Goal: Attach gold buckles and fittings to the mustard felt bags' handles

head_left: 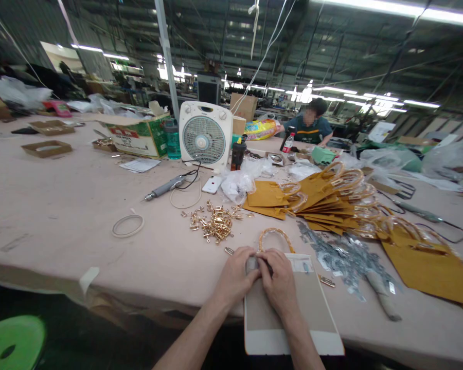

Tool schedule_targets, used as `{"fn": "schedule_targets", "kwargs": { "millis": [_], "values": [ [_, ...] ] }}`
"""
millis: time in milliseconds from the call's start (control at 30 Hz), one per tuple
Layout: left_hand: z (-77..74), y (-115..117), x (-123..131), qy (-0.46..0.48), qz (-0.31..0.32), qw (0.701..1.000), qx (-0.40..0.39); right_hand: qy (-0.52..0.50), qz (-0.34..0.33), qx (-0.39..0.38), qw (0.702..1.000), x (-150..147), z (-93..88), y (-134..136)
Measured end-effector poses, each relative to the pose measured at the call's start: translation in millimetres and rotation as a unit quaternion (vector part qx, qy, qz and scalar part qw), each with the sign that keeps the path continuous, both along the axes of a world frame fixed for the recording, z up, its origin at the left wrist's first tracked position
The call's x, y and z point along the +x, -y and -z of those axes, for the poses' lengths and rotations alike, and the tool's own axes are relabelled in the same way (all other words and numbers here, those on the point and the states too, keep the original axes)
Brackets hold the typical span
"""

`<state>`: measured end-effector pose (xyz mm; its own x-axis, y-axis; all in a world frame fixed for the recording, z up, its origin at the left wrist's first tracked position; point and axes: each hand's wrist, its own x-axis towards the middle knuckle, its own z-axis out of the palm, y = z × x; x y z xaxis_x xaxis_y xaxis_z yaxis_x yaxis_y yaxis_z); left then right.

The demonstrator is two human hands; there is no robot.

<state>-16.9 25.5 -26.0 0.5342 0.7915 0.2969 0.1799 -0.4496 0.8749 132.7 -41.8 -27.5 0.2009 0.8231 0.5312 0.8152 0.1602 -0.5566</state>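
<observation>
The left hand (237, 270) and right hand (280, 277) meet near the top of 1 flat grey bag piece (314, 308). Their fingers are bent, but I cannot tell what they grip. The piece lies on the table (81, 195) and pokes past its front edge. Gold clips (218, 225) lie in a heap beyond the hands.
</observation>
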Motion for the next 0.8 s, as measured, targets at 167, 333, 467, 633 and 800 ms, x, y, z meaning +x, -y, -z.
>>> {"fn": "schedule_targets", "kwargs": {
  "millis": [167, 333, 467, 633, 800],
  "values": [
    [2.1, 1, 1, 0.010, -0.001, 1.000, 0.013, -0.002, 0.007, 0.012, 1.000, 1, 2.8, -2],
    [1.9, -1, -1, 0.012, 0.012, 1.000, 0.025, -0.017, 0.004, 0.018, 1.000, 1, 1.3, -1],
    [-1.7, 0, -3, -0.007, 0.015, 1.000, 0.016, -0.082, 0.014, 0.048, 0.995, 3, 0.2, 5],
    [-3.2, -1, -1, -0.025, -0.001, 1.000, -0.006, -0.248, 0.065, 0.071, 0.964, 8, 2.5, 12],
    [1.3, -1, 5, -0.039, -0.013, 0.999, 0.023, -0.322, 0.092, 0.119, 0.935, 9, -0.8, 21]
  ]
}}
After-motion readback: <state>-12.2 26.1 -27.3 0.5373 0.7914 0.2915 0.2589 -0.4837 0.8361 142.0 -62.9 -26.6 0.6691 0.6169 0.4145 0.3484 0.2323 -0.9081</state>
